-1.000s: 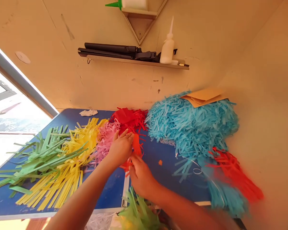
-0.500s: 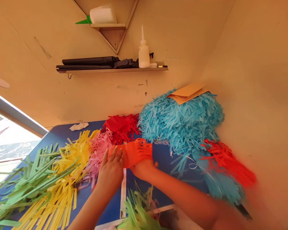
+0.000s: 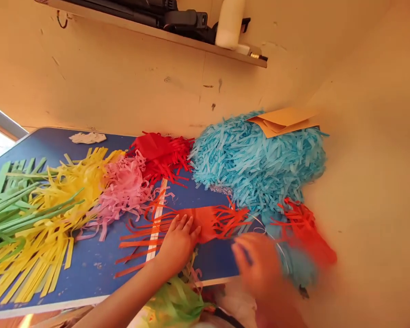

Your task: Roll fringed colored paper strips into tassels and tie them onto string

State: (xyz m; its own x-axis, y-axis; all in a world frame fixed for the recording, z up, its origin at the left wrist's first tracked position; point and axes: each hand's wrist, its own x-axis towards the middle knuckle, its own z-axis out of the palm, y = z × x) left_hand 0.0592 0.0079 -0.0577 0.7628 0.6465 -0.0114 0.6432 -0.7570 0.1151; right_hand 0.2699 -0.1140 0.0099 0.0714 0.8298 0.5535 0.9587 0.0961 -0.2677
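Note:
My left hand (image 3: 178, 241) lies flat with fingers together on an orange fringed paper strip (image 3: 205, 221) spread across the blue table (image 3: 89, 269). My right hand (image 3: 259, 266) is a motion blur to the right of the strip, near its fringed end; its fingers cannot be made out. A big pile of light blue paper fringe (image 3: 259, 159) rises just beyond, with more orange fringe (image 3: 304, 228) against its right side.
Red fringe (image 3: 160, 152), pink fringe (image 3: 123, 189), yellow strips (image 3: 54, 205) and green strips (image 3: 7, 200) lie leftward along the table. A tan envelope (image 3: 283, 119) sits on the blue pile. A wall shelf (image 3: 177, 34) holds a white glue bottle (image 3: 229, 23). Green fringe (image 3: 174, 303) hangs below the table edge.
The orange strip was lifted and bunched between both hands; now it lies unfolded flat on the table under my left hand. My right hand has swept away to the right.

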